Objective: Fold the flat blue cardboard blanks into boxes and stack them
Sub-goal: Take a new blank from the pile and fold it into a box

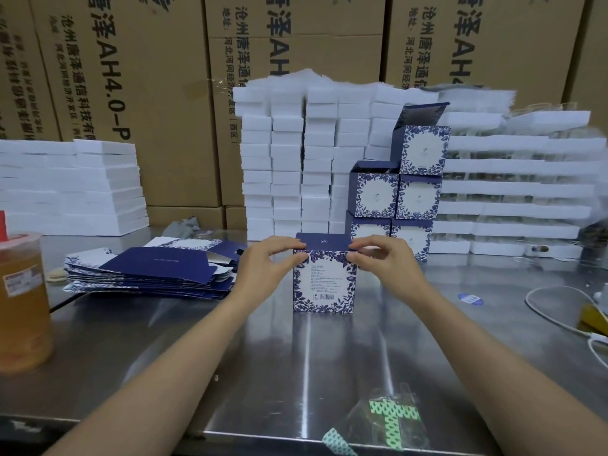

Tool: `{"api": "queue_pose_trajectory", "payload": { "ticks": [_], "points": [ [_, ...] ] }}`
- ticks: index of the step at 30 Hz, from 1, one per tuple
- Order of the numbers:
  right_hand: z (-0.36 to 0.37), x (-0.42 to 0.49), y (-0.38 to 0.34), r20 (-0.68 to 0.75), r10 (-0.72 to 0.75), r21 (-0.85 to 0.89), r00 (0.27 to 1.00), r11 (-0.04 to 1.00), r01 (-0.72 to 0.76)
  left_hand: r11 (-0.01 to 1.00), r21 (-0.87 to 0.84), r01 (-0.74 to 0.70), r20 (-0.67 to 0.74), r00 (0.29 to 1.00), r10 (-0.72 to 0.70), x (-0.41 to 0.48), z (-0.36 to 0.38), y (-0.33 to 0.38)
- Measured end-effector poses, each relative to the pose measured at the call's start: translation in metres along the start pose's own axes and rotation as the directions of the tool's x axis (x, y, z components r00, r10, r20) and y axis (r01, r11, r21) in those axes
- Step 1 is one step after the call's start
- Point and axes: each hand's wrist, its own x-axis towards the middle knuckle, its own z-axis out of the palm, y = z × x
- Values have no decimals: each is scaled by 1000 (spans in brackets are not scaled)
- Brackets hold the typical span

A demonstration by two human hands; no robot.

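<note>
The left hand [263, 268] and right hand [385, 261] are pinching top corners of the box [324, 284]; card appearing light, stiff, crushable; creased edges under the fingers [368, 244] are offering best hold.

Brown cartons [131, 93] read "AH4.0-P" and "唐泽".

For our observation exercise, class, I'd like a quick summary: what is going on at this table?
A person is folding a blue patterned box, which stands upright on the metal table. The left hand and right hand each pinch a top corner, where the lid is folded over. A pile of flat blanks lies to the left, and finished boxes are stacked behind.
</note>
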Motion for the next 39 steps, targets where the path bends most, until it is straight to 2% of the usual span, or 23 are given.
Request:
{"api": "queue_pose_trajectory", "payload": {
  "ticks": [2, 8, 13, 20, 22, 24, 27, 29, 34, 36, 39],
  "points": [
    [-1, -4, 5, -15, 39, 80, 999, 996, -37, 997, -77, 10, 12, 1000, -9, -6, 6, -3],
    [7, -4, 3, -69, 39, 44, 997, 998, -36, 979, -195, 59, -18, 998, -64, -7, 11, 4],
    [10, -9, -2, -116, 71, 56, 991, 996, -64, 919, -370, 136, -67, 983, -172, -11, 19, 12],
    [17, -10, -14, -106, -28, 133, 994, 990, 42, 943, -332, -13, -89, 996, -18, -14, 24, 13],
    [18, -11, -11, -98, -48, 114, 994, 992, 60, 952, -304, -23, -54, 998, 7, -14, 26, 11],
    [17, -13, -1, -49, -49, -16, 998, 999, 48, 974, -224, -12, 18, 1000, 16, -15, 28, 6],
    [12, -17, 19, 77, -3, -275, 997, 961, 24, 999, 32, -17, 151, 988, 11, -20, 31, -5],
    [10, -18, 30, 108, 23, -365, 994, 931, 19, 988, 141, -67, 204, 978, 37, -23, 33, -12],
    [12, -16, 34, 41, -31, -416, 999, 908, 46, 976, 191, -103, 137, 988, 77, -22, 36, -13],
    [14, -15, 29, -1, -76, -401, 997, 913, 70, 961, 228, -155, 108, 985, 133, -20, 38, -9],
    [19, -17, 19, 14, -146, -375, 989, 916, 140, 948, 231, -221, 78, 975, 209, -18, 40, -3]
  ]
}}
